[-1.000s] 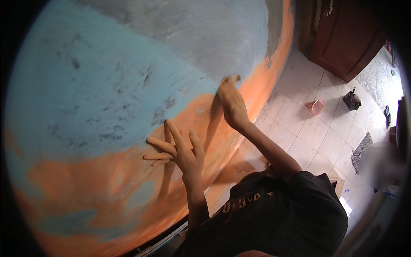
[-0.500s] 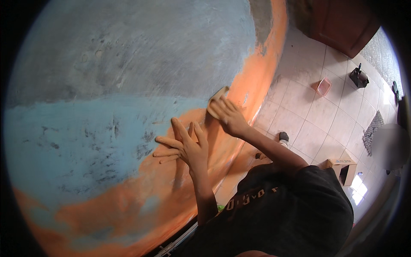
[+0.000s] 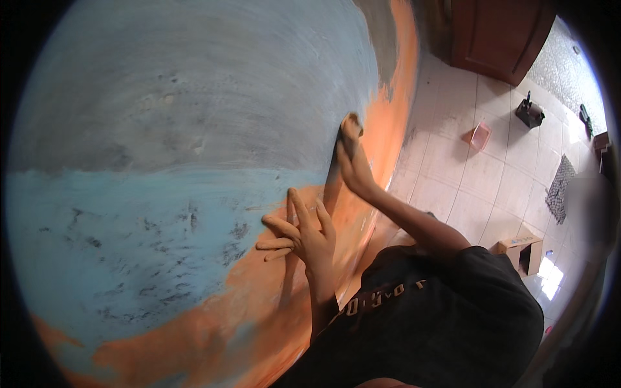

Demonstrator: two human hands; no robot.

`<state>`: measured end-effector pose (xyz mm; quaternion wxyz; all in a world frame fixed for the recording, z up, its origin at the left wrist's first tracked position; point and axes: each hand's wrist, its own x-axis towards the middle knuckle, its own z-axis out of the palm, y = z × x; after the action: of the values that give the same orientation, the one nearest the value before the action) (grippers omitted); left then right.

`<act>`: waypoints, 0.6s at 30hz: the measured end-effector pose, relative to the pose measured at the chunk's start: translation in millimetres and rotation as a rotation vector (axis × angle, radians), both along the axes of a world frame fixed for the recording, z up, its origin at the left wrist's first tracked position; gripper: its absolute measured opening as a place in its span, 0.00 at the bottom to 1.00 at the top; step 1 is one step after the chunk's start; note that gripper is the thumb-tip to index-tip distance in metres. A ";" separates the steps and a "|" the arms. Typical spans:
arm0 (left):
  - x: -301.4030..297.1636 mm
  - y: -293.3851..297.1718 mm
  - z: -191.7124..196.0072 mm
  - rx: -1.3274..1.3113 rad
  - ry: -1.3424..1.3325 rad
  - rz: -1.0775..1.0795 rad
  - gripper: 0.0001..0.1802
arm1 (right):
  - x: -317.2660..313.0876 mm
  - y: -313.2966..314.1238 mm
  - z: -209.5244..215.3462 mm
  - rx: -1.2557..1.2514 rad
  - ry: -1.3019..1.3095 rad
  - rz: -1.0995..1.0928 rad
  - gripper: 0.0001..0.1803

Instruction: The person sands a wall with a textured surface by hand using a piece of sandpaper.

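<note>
A wall (image 3: 162, 129) fills the left of the view, with a grey patch on top, a pale blue band below and orange paint along its lower and right edge. My left hand (image 3: 301, 233) lies flat on it with fingers spread, where blue meets orange. My right hand (image 3: 352, 155) reaches higher, at the border of grey and orange. Its fingers are pressed together against the wall over a small thin sheet (image 3: 352, 119), which is mostly hidden under the fingertips. My black shirt (image 3: 427, 317) fills the lower right.
A pale tiled floor (image 3: 491, 187) lies to the right. On it are a small pink tub (image 3: 479, 136), a dark object (image 3: 530, 113), an open cardboard box (image 3: 521, 249) and a dark mat (image 3: 561, 187). A brown wooden cabinet (image 3: 498, 32) stands at the top right.
My right hand has slid up the wall from the orange band to the edge of the grey patch. My left hand stays flat on the wall. The view has tilted upward.
</note>
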<state>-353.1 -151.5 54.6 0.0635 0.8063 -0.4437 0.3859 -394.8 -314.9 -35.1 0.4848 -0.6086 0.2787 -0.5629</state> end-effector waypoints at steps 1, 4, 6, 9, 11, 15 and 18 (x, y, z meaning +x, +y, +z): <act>-1.7 -4.3 2.3 -0.008 0.011 -0.058 0.28 | -0.4 -24.0 4.6 -0.020 0.004 -0.015 0.34; 3.5 -9.5 -4.2 -0.031 0.031 -0.102 0.29 | 3.5 -50.3 19.2 0.335 -0.182 0.079 0.34; 3.3 -6.6 1.3 -0.076 -0.005 -0.083 0.28 | 17.1 -4.9 24.2 0.090 -0.055 0.022 0.36; -4.9 -21.5 2.5 -0.139 -0.026 -0.138 0.26 | 18.9 52.8 -4.6 0.006 0.072 0.029 0.38; -4.9 -24.5 -2.4 -0.126 0.053 -0.175 0.26 | 20.7 56.4 -10.8 -0.064 0.100 0.047 0.39; -9.8 -38.5 2.4 -0.126 0.119 -0.294 0.27 | 13.9 -54.2 7.4 0.150 0.032 -0.075 0.37; -17.4 -39.6 5.3 -0.119 0.071 -0.232 0.28 | 10.2 -86.2 32.7 0.116 -0.043 -0.092 0.37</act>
<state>-370.4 -191.0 59.9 0.1710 0.7575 -0.5077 0.3731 -384.6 -401.1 -2.3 0.4988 -0.5539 0.3280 -0.5803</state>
